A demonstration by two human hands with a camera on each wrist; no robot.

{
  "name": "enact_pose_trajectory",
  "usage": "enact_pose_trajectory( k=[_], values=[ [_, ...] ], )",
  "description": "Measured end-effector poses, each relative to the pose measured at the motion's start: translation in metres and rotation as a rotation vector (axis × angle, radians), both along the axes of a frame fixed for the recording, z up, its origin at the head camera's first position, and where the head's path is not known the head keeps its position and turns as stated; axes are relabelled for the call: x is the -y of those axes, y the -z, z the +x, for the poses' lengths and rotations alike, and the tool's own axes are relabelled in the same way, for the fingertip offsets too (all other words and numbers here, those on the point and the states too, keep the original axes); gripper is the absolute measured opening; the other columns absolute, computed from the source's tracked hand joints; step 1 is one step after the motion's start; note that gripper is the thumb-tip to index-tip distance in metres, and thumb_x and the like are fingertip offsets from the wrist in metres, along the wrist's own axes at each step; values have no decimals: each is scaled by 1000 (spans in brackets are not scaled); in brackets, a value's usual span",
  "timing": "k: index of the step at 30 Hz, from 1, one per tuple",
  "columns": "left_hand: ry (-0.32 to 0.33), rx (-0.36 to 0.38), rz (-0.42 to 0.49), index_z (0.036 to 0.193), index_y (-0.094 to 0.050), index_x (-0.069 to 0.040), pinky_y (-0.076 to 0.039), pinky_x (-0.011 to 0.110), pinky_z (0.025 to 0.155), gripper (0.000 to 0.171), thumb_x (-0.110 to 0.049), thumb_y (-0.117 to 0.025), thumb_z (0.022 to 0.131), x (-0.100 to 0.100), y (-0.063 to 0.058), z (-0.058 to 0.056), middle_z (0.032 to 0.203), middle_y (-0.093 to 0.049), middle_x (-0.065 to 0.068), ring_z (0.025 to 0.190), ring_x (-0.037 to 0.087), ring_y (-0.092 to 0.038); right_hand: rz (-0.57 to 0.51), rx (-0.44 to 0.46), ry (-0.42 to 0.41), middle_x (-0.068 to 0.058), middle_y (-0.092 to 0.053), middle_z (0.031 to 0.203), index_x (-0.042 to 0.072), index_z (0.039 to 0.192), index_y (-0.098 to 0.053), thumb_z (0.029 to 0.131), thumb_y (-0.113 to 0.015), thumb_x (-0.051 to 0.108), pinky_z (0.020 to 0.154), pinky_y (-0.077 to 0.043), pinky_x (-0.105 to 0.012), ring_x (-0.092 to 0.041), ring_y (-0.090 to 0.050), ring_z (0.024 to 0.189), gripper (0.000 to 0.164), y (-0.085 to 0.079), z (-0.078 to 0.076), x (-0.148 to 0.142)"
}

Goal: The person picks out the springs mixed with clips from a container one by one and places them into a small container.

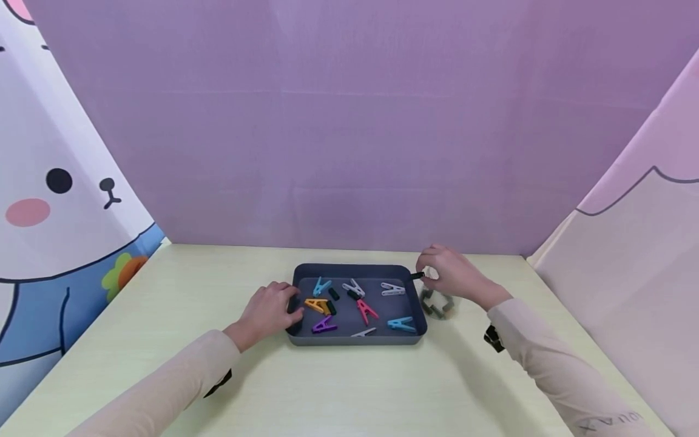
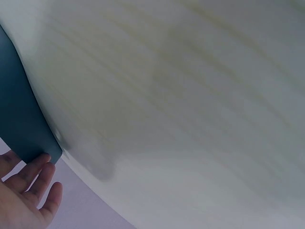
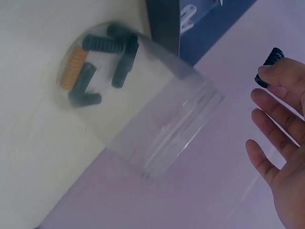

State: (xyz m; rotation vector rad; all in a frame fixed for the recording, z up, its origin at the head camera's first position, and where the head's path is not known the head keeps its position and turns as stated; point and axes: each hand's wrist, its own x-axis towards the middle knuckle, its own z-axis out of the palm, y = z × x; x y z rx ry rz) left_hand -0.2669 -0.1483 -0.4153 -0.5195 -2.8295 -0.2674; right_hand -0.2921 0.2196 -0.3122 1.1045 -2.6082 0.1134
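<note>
A grey rectangular tray (image 1: pixel 382 340) lies on the table with several plastic clothes pegs, among them a red peg (image 1: pixel 366 309), an orange peg (image 1: pixel 318 305) and a purple peg (image 1: pixel 324 325). My left hand (image 1: pixel 272 309) rests against the tray's left side, its fingers loosely spread at the wall. Between thumb and forefinger, my right hand (image 1: pixel 450 273) pinches a dark green ribbed cylinder (image 3: pixel 270 67). It holds it over the tray's right rim, above a clear jar (image 3: pixel 157 129). Inside the jar sit several dark green cylinders and one orange cylinder (image 3: pixel 74 68).
Dark green cylinders (image 1: pixel 331 308) lie among the pegs in the tray. The pale table (image 1: pixel 349 388) ends at a purple backdrop (image 1: pixel 349 133) behind the tray. Printed cloth panels (image 1: pixel 60 255) stand at both sides.
</note>
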Motion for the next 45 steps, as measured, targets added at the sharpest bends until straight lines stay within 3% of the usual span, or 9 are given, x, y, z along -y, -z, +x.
enact_pose_trajectory(
  k=[12, 23, 33, 45],
  values=[
    [-5, 8, 0, 106, -65, -8, -49, 44, 80, 44, -42, -65, 77, -1, 0, 1, 108, -64, 11, 97, 27, -59, -56, -39, 65, -1, -63, 86, 10, 83, -66, 71, -71, 8, 75, -46, -39, -21, -56, 85, 13, 4, -5, -32],
    [-6, -18, -1, 105, -65, -9, -49, 44, 81, 42, -41, -65, 77, 0, 2, -2, 107, -64, 11, 97, 27, -59, -82, 19, 168, -3, -64, 86, 9, 83, -68, 71, -71, 7, 74, -47, -42, -24, -57, 85, 12, 14, -8, -51],
    [7, -17, 3, 105, -65, -9, -49, 44, 80, 42, -40, -66, 76, 0, 4, -5, 107, -64, 11, 97, 27, -59, -103, 27, 188, -1, -64, 82, 10, 81, -67, 69, -72, 7, 71, -46, -41, -22, -55, 81, 13, 27, -13, -55],
    [7, 0, 8, 106, -65, -7, -49, 45, 81, 44, -40, -66, 77, -1, 1, -4, 109, -64, 12, 98, 28, -59, -46, 94, 309, -2, -64, 83, 11, 80, -67, 71, -71, 9, 69, -46, -44, -25, -55, 83, 9, 26, -11, -50]
  ],
)
